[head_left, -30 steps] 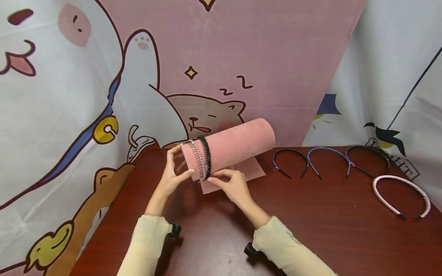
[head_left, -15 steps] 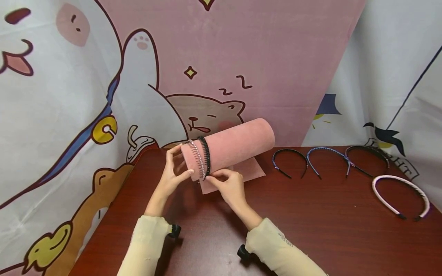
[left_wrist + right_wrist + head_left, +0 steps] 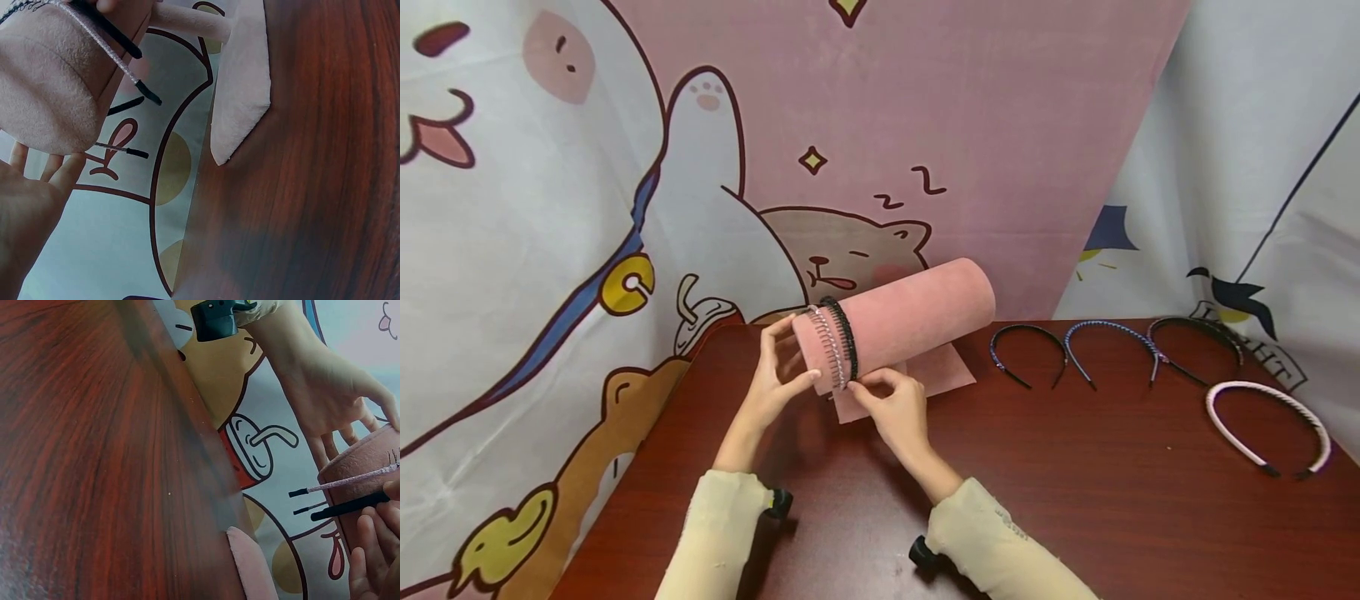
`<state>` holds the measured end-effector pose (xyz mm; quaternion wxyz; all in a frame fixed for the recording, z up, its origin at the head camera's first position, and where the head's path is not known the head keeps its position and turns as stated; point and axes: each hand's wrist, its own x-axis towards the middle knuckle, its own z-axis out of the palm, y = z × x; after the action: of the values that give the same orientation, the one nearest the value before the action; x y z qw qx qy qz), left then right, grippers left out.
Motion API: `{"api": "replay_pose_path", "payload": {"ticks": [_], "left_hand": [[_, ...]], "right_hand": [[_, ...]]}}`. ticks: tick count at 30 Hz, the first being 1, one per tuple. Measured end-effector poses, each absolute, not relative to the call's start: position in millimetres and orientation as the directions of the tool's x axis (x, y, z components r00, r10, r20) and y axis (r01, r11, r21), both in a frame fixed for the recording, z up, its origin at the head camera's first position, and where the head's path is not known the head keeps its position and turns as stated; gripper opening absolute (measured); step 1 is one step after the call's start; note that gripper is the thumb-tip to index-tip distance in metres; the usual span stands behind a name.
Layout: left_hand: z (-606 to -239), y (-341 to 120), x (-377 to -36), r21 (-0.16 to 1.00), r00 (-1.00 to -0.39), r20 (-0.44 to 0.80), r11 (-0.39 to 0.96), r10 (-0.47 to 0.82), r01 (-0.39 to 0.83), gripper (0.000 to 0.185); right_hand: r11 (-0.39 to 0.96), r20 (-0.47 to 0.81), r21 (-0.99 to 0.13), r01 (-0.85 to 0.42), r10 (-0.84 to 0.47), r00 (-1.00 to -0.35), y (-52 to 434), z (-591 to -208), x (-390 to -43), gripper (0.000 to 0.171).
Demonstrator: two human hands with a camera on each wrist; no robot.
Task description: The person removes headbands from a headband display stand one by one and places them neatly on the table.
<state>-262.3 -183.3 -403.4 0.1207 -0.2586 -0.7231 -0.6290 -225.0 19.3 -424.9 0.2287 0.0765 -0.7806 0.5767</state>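
Note:
A pink velvet cylinder stand (image 3: pixel 917 317) lies on its pink base (image 3: pixel 940 375) at the back of the table. Near its left end sit a glittery pink toothed headband (image 3: pixel 829 346) and a black headband (image 3: pixel 847 333). My left hand (image 3: pixel 801 350) steadies the cylinder's left end with spread, fairly straight fingers (image 3: pixel 325 444), palm toward the end face (image 3: pixel 50 87). My right hand (image 3: pixel 859 385) pinches the lower tip of the black headband (image 3: pixel 350 505) under the cylinder. The pink headband's tip (image 3: pixel 337 484) pokes out just above it.
Several more headbands lie in a row on the dark red table (image 3: pixel 1075 500) at the right: a dark one (image 3: pixel 1028 350), a blue one (image 3: pixel 1112 342), a black one (image 3: pixel 1195 337) and a pink-white one (image 3: pixel 1266 425). Cartoon cloth backdrops stand behind and on both sides.
My right forearm has shifted a little left, and the black headband has slid slightly closer to the pink one. The left hand has stayed put.

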Motion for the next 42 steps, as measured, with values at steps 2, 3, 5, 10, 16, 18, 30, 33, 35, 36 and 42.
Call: {"api": "replay_pose_path", "payload": {"ticks": [2, 3, 5, 10, 16, 18, 30, 33, 35, 36, 42], "left_hand": [[-403, -183, -262, 0.846, -0.836, 0.501, 0.075, 0.224, 0.527, 0.086], [-403, -183, -262, 0.847, -0.836, 0.501, 0.074, 0.223, 0.527, 0.086], [-403, -183, -262, 0.848, -0.837, 0.499, 0.073, 0.225, 0.525, 0.086], [-403, -183, -261, 0.853, -0.844, 0.488, 0.082, 0.223, 0.515, 0.087], [-401, -183, -260, 0.851, -0.844, 0.487, 0.096, 0.223, 0.516, 0.087], [-402, -184, -260, 0.851, -0.845, 0.487, 0.097, 0.223, 0.516, 0.086], [-401, -184, -259, 0.85, -0.844, 0.489, 0.095, 0.221, 0.518, 0.085], [-401, -184, -259, 0.851, -0.846, 0.486, 0.099, 0.22, 0.515, 0.085], [-402, -184, -259, 0.853, -0.848, 0.483, 0.101, 0.219, 0.512, 0.085], [-402, -184, -259, 0.853, -0.848, 0.483, 0.1, 0.219, 0.512, 0.085], [-403, -184, -259, 0.854, -0.848, 0.483, 0.098, 0.217, 0.511, 0.085]], "right_hand": [[0.295, 0.443, -0.872, -0.391, 0.139, -0.886, 20, -425, -224, 0.011], [0.277, 0.445, -0.875, -0.397, 0.135, -0.886, 20, -426, -224, 0.01], [0.234, 0.451, -0.879, -0.415, 0.127, -0.884, 20, -427, -224, 0.008], [0.149, 0.466, -0.881, -0.449, 0.109, -0.878, 22, -431, -224, 0.007], [0.108, 0.439, -0.897, -0.428, 0.105, -0.893, 23, -431, -224, 0.008], [0.104, 0.421, -0.906, -0.411, 0.1, -0.902, 24, -429, -224, 0.008], [0.075, 0.446, -0.895, -0.44, 0.099, -0.89, 35, -421, -220, 0.012], [0.08, 0.438, -0.899, -0.431, 0.104, -0.893, 36, -409, -212, 0.011], [0.078, 0.423, -0.906, -0.416, 0.107, -0.9, 37, -398, -206, 0.012], [0.076, 0.425, -0.905, -0.419, 0.107, -0.899, 38, -397, -205, 0.011], [0.067, 0.433, -0.902, -0.428, 0.11, -0.895, 41, -393, -204, 0.012]]}}
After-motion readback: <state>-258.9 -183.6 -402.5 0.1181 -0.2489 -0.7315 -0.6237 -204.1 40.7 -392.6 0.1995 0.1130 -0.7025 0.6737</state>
